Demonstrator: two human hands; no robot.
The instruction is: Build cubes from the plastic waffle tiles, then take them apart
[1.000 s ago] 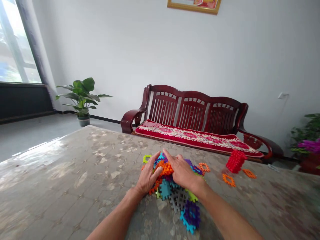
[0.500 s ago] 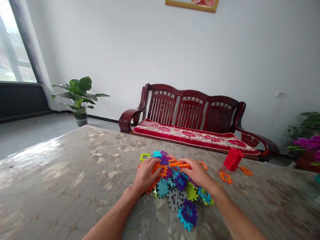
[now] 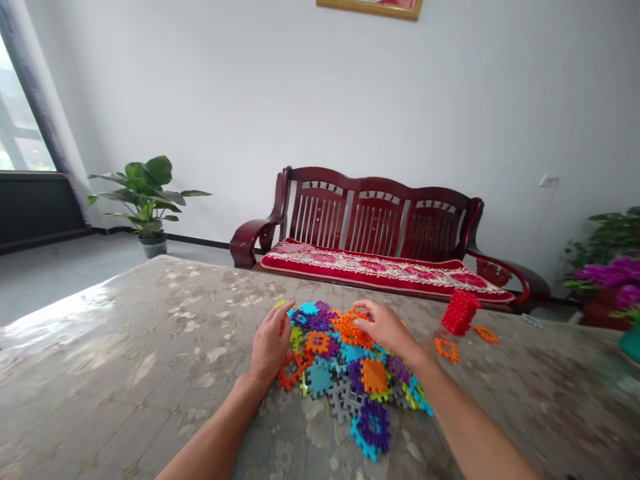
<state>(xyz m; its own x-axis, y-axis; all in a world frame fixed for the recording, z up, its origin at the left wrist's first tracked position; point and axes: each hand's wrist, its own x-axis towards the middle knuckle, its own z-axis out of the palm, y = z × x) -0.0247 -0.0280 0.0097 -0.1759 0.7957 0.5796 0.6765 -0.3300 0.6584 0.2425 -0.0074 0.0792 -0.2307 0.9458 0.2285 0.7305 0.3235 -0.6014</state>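
Observation:
A heap of colourful interlocking plastic tiles (image 3: 320,377) with notched edges lies on the table between my hands; purple, blue, grey, green and orange pieces overlap. My right hand (image 3: 387,331) is closed at the far right of the heap, thumb and fingers on a cluster of orange tiles (image 3: 354,331). How many tiles it grips is hidden. At the heap's left edge, my left hand (image 3: 271,343) has its fingers stretched forward and holds nothing visible. An orange tile shows partly beside its fingertips. One solid orange tile (image 3: 374,375) rests on top of the near right part.
To the right stands a red block of stacked tiles (image 3: 461,312), with two orange frame tiles (image 3: 447,350) lying near it. A patterned cover lies over the table (image 3: 165,373). Beyond are a wooden bench (image 3: 377,223), a potted plant (image 3: 150,193) and purple flowers (image 3: 613,273).
My left hand has drawn back left from the heap's middle, uncovering tiles. My right hand keeps its orange tiles, now tilted differently. A solid orange tile now shows on the heap's near right part.

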